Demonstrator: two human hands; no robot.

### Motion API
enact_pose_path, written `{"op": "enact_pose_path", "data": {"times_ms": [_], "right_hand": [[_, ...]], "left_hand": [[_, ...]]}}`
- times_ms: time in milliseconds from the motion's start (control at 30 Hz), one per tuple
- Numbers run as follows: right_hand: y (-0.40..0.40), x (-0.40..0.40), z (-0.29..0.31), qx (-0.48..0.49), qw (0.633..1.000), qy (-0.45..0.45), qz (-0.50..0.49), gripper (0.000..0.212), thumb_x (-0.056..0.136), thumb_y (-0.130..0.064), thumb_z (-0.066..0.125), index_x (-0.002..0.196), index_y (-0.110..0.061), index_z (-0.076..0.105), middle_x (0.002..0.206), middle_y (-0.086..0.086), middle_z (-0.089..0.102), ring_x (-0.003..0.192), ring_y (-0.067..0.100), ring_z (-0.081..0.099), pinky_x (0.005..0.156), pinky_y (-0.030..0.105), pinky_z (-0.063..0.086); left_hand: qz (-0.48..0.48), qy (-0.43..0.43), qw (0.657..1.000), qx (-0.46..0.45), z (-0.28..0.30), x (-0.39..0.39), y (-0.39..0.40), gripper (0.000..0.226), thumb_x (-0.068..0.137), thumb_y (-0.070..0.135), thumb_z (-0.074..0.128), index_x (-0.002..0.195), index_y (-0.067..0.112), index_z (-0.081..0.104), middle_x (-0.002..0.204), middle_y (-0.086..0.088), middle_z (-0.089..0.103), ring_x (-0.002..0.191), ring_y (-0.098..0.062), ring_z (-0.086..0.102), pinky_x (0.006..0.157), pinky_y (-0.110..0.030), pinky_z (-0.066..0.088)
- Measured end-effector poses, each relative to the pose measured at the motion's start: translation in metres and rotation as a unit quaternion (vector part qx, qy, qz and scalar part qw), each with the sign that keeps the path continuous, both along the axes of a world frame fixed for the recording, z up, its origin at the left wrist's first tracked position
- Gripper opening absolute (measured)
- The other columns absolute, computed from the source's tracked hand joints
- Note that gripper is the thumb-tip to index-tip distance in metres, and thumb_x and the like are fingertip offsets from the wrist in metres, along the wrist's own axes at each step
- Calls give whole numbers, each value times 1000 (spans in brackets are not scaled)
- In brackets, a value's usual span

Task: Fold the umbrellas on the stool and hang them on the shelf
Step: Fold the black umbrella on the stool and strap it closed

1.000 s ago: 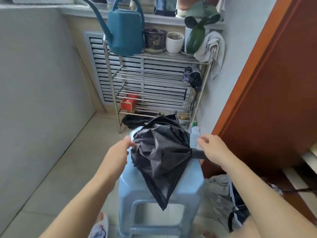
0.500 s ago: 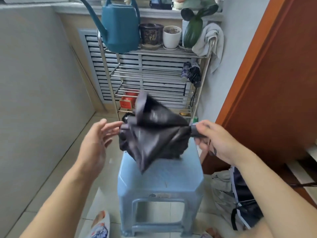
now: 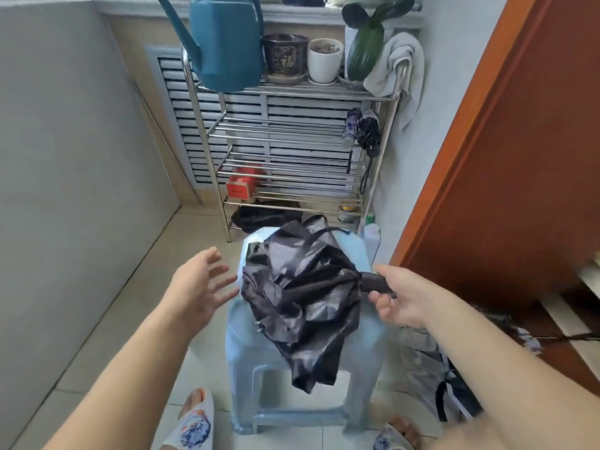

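Observation:
A black umbrella (image 3: 305, 297), collapsed with loose crumpled canopy, lies over the light blue plastic stool (image 3: 240, 332). My right hand (image 3: 406, 297) grips its dark handle at the right side. My left hand (image 3: 198, 287) hovers open with spread fingers just left of the canopy, not touching it. A metal wire shelf (image 3: 292, 92) stands behind the stool. Two folded umbrellas (image 3: 363, 128) hang at its right post.
On the shelf top stand a teal watering can (image 3: 227, 43), pots, a plant and a towel (image 3: 399, 66). A red box (image 3: 242, 185) sits on a lower tier. An orange-brown door (image 3: 519, 141) is on the right, with fabric on the floor (image 3: 431, 362) beside the stool. My slippered feet are below.
The umbrella came down from its raised position back onto the stool, canopy drooping over the front. My left hand stays open beside it; my right hand keeps hold of the handle.

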State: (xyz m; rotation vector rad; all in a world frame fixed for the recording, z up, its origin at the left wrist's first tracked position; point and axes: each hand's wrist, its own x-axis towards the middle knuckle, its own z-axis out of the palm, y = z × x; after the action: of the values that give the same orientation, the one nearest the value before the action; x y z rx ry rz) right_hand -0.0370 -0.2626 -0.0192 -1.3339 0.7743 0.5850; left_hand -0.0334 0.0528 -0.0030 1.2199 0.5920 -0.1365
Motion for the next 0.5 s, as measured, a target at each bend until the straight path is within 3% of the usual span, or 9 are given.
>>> {"op": "enact_pose_path", "data": {"times_ms": [67, 100, 200, 233, 300, 367, 433, 500], "right_hand": [[1, -3, 5, -140, 988, -12, 63, 45, 105, -56, 39, 100, -13, 51, 61, 7, 51, 40, 13, 39, 40, 18, 32], [1, -4, 7, -244, 962, -23, 122, 52, 104, -60, 36, 103, -10, 51, 67, 9, 57, 45, 18, 47, 44, 22, 38], [1, -10, 11, -537, 796, -105, 259, 44, 103, -52, 38, 100, -13, 59, 94, 9, 69, 79, 29, 64, 69, 36, 51], [1, -10, 13, -568, 766, -163, 254, 36, 103, -44, 43, 95, -14, 62, 97, 7, 68, 87, 29, 62, 74, 38, 51], [8, -12, 18, -556, 742, -313, 206, 24, 101, -28, 51, 85, -17, 65, 93, 1, 66, 90, 25, 60, 77, 36, 47], [22, -13, 26, -491, 738, -434, 162, 18, 99, -19, 57, 89, -22, 71, 93, -6, 67, 89, 14, 59, 78, 27, 43], [36, -13, 28, -447, 739, -472, 177, 22, 101, -16, 55, 104, -23, 75, 102, -11, 68, 95, 5, 57, 83, 16, 40], [45, -8, 25, -453, 741, -447, 214, 25, 104, -17, 50, 112, -21, 73, 107, -9, 66, 99, 6, 54, 83, 19, 37]], "left_hand": [[-3, -28, 1000, 13, -1, -2, 0, 25, 103, 21, 58, 124, 7, 63, 122, -13, 63, 112, -31, 65, 90, -47, 57], [-26, -44, 998, 49, 0, -4, -1, 21, 101, 19, 60, 117, 9, 68, 119, -10, 68, 110, -27, 67, 89, -43, 57], [-98, -107, 956, 253, 6, -21, -12, 13, 99, 24, 64, 93, 21, 75, 90, 10, 76, 88, -8, 67, 74, -29, 50], [-103, -131, 936, 310, 9, -27, -18, 15, 99, 28, 64, 90, 23, 74, 83, 11, 74, 77, -3, 64, 68, -27, 47], [-100, -183, 910, 358, 15, -36, -30, 22, 101, 34, 61, 88, 21, 72, 80, 5, 72, 66, -2, 59, 63, -23, 45], [-103, -232, 902, 351, 20, -42, -43, 21, 101, 38, 59, 91, 23, 69, 85, 5, 71, 73, -4, 62, 64, -17, 46], [-118, -263, 892, 348, 20, -43, -54, 11, 98, 38, 62, 95, 28, 66, 92, 10, 69, 84, -2, 63, 69, -11, 44], [-138, -277, 875, 374, 18, -43, -63, 9, 95, 35, 68, 92, 28, 63, 85, 14, 66, 77, -1, 61, 67, -10, 43]]}}
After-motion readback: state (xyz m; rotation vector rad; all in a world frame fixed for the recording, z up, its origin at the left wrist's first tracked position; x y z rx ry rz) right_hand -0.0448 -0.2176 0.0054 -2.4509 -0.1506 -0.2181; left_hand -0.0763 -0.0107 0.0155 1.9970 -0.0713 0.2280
